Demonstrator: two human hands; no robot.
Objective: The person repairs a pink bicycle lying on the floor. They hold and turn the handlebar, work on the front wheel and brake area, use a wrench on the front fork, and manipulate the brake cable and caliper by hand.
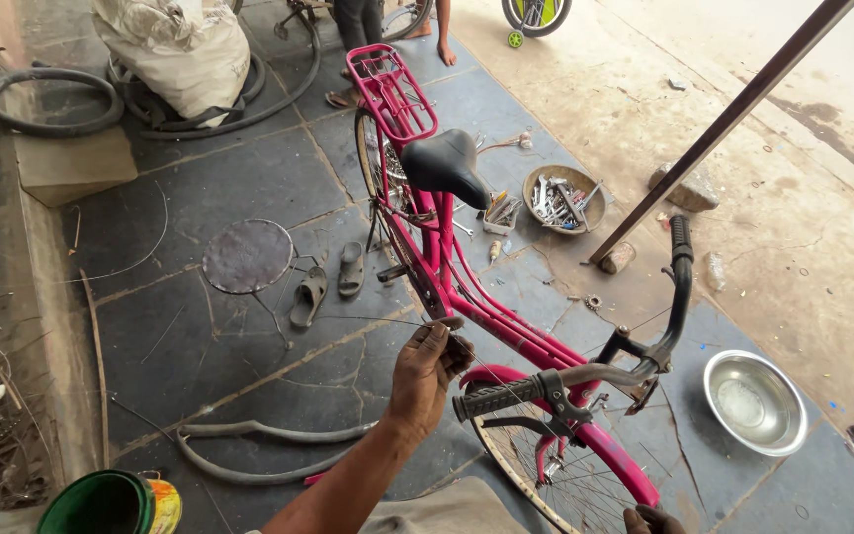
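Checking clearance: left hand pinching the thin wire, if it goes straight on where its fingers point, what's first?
Probably the pink bicycle frame tube just beyond the left hand; depth is unclear from one view.

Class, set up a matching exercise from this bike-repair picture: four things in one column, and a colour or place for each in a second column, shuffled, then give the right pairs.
Things
1. bicycle frame
2. saddle
3. steel bowl
4. left hand

Colour or place
A. shiny, on the ground to the right of the front wheel
B. black, above the rear wheel
C. pink
D. pinching a thin wire beside the frame

Pairs: 1-C, 2-B, 3-A, 4-D
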